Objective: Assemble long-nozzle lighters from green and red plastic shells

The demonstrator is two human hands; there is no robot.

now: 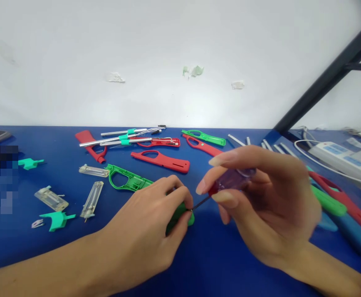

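My left hand [155, 222] is closed on a green plastic piece [190, 219], which is mostly hidden under the fingers. My right hand [261, 206] grips the purple and red handle of a screwdriver [234, 180] between thumb and fingers. Its thin dark shaft slants down to the left and its tip meets the green piece beside my left fingertips. Just beyond my left hand lies a green casing half [129, 180] with its inside facing up. Behind it rests a red casing [162, 161].
Clear plastic tanks [92, 200] and teal triggers [58, 220] lie at the left of the blue table [211, 264]. Metal tubes with wires [112, 142] are at the back. More casings [329, 200] and a white power strip [338, 154] are at the right, near a dark metal bar [322, 80].
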